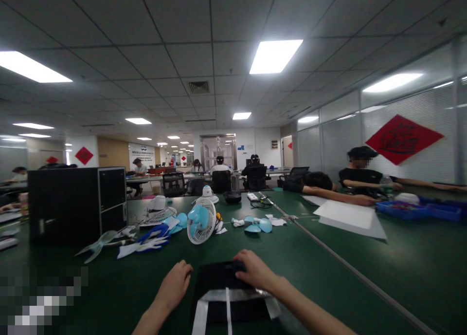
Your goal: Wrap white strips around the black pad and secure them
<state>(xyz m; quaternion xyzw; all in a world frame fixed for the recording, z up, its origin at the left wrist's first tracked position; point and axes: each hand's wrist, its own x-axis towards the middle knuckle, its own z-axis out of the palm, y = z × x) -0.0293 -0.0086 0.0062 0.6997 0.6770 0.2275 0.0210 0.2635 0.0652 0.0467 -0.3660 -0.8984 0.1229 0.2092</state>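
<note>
In front of me on the green table lies a flat black item [210, 276] with pale strips [229, 308] across its near part. My right hand [255, 270] reaches over its far right side. Its fingers are bent round a small black object [235, 268] that looks like a computer mouse, mostly covered by the hand. To the left of the flat item, my left hand [177, 282] rests by the table with its fingers curled in. Nothing shows in it, and a narrow gap parts it from the black item.
Beyond my hands stand a white-and-blue fan [201, 220], loose blue fan blades [258, 224] and blue-white gloves [148, 242]. A black computer case [76, 206] stands at left. A metal seam [328, 252] crosses the table. At right are papers [348, 215], a blue tray [403, 210] and seated people.
</note>
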